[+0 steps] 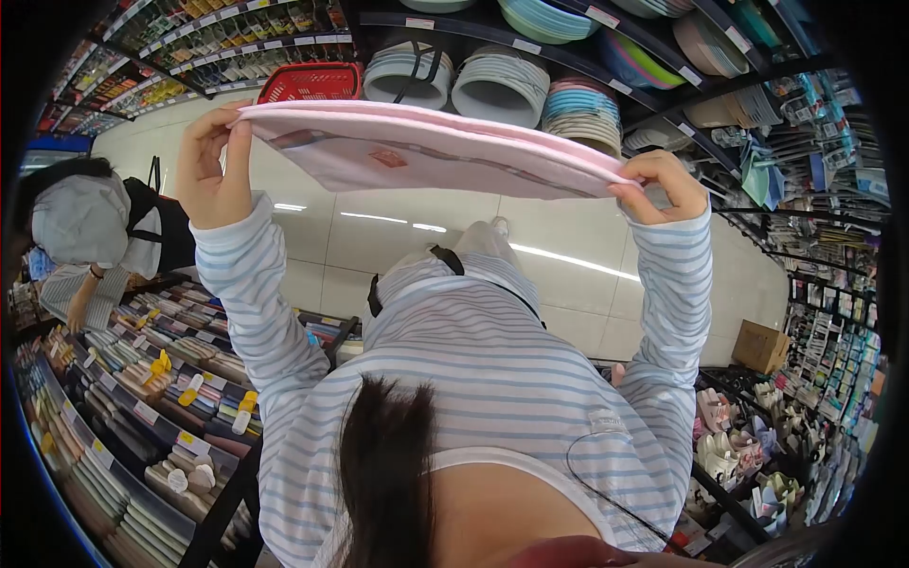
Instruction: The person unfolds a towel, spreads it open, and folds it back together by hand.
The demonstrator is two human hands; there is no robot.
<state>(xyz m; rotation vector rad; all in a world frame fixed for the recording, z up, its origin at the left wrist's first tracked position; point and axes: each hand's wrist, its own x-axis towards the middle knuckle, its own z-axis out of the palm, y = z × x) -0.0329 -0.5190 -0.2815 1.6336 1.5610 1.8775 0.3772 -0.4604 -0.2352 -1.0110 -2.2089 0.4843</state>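
Between my two hands a folded pink towel [417, 151] is stretched out, its long upper edge nearly level. It has a grey wavy band and a small reddish patch on the side facing down. My left hand [216, 166] pinches the towel's left corner between thumb and fingers. At the opposite corner, my right hand [663, 185] grips the edge the same way. The towel hangs in the air above the tiled floor, in front of the shelves. The side turned away from me is hidden.
Shelves with stacked basins [500, 90] stand ahead, beside a red shopping basket [311, 82]. At left another person [95, 222] leans over a rack of folded towels [142, 379]. Slippers [734, 445] and a cardboard box [759, 346] are on the right.
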